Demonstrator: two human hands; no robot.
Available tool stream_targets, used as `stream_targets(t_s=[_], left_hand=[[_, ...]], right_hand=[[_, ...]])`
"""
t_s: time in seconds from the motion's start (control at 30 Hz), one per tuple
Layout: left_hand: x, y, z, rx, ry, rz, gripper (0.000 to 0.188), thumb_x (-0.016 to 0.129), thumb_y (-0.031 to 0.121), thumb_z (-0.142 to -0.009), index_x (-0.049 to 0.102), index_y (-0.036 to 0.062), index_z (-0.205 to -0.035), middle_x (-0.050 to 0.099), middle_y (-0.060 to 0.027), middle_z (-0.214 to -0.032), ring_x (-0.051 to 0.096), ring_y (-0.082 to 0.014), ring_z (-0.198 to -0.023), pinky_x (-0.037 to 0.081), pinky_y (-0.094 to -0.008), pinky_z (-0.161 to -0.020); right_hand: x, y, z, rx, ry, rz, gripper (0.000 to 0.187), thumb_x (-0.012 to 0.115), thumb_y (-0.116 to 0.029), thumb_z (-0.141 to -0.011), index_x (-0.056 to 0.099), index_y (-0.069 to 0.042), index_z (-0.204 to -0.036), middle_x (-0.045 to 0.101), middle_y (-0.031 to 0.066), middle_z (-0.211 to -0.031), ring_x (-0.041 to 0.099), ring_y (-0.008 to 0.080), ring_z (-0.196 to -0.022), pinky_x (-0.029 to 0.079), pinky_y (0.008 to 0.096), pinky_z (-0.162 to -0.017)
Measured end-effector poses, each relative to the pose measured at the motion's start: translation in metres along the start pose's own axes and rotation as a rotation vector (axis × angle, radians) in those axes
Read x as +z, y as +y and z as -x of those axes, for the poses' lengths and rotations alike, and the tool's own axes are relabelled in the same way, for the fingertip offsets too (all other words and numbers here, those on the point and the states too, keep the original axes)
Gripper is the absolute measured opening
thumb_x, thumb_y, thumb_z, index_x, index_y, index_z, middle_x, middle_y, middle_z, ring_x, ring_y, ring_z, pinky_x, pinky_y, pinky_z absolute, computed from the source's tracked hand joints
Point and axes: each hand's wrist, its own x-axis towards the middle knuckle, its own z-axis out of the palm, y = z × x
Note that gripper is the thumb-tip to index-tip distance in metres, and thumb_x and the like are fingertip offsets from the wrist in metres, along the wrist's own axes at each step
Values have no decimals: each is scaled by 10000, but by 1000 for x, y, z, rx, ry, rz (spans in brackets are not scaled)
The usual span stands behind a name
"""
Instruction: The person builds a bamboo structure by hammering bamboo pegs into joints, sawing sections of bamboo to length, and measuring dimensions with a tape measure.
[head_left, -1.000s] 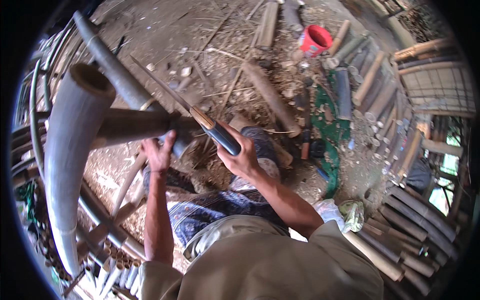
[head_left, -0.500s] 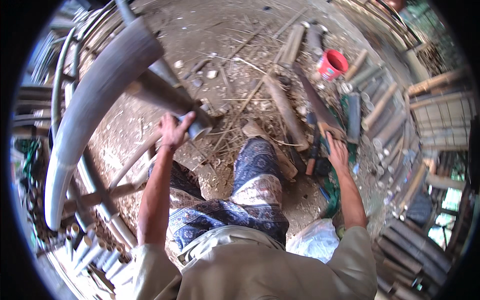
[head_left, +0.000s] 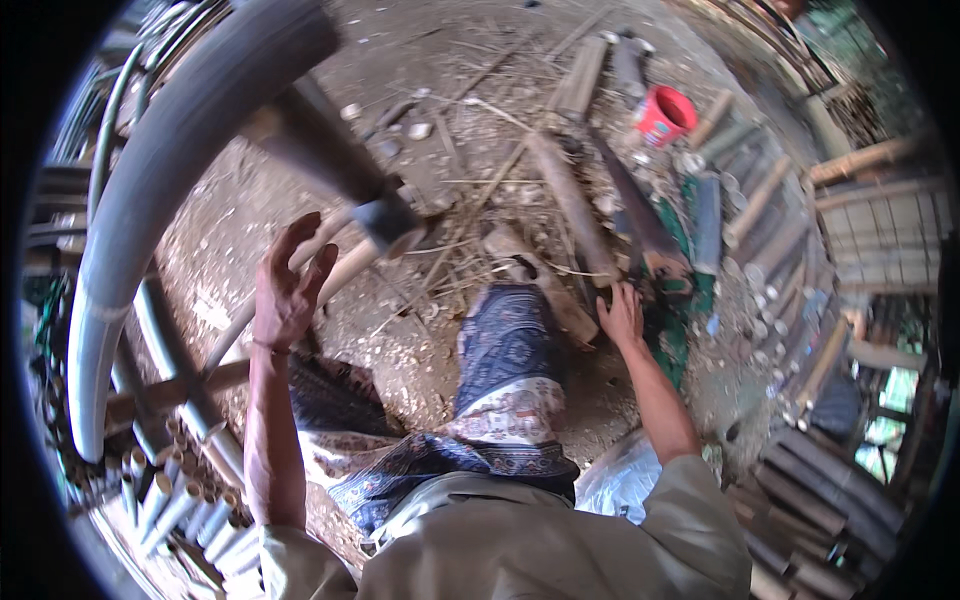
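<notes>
My left hand [head_left: 285, 290] is raised with its thumb and fingers apart and nothing in it. Just beyond it, a thick dark pole [head_left: 325, 150] ends in a grey sleeve-like tip [head_left: 390, 225]. My right hand [head_left: 622, 315] reaches down, fingers stretched out, beside the lower end of a long wooden billet [head_left: 570, 205]. Whether its fingertips touch the billet or a dark tool there is unclear. To the right of the billet lies a handsaw [head_left: 632, 210] with a brown blade and wooden handle. A shorter pale wood piece [head_left: 550, 295] lies by my knee.
A big curved grey pole [head_left: 200, 140] arches across the left side. Bamboo lengths are stacked at the left [head_left: 180, 500] and right [head_left: 840, 480]. A red bucket [head_left: 665, 115] stands ahead amid shavings. A clear plastic bag [head_left: 615, 480] lies near my right elbow.
My right hand has left the saw's handle and moved left, toward the billet's lower end. My left hand has come away from the dark pole's tip, moving left and nearer.
</notes>
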Motion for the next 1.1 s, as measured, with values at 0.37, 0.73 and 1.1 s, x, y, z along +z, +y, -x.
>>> stream_targets(t_s=[0.37, 0.73, 1.1], left_hand=[[-53, -152, 8, -536, -154, -654, 706, 246, 701, -921, 732, 200, -818, 668, -90, -723, 641, -239, -673, 494, -394, -656], [-42, -158, 11, -330, -32, -519, 552, 380, 567, -948, 666, 111, -827, 666, -122, -792, 642, -286, -758, 480, -422, -707], [-143, 48, 83, -178, 65, -18, 454, 732, 192, -770, 580, 41, -1170, 559, -198, -1202, 519, -373, -1145, 420, -498, -976]], right_hand=[[35, 4, -102, 199, -256, 94, 929, 746, -374, -750, 250, -19, -1450, 448, 282, -1356, 450, 423, -1251, 398, 451, -1024], [-42, -101, -141, 419, -367, -141, 718, 716, -322, -630, 537, 67, -1207, 611, 221, -1122, 601, 337, -1053, 494, 431, -911], [-286, -194, -9, 318, -72, -1114, 651, 700, -259, -854, 345, -36, -1352, 555, 152, -1072, 607, 265, -872, 573, 427, -722]])
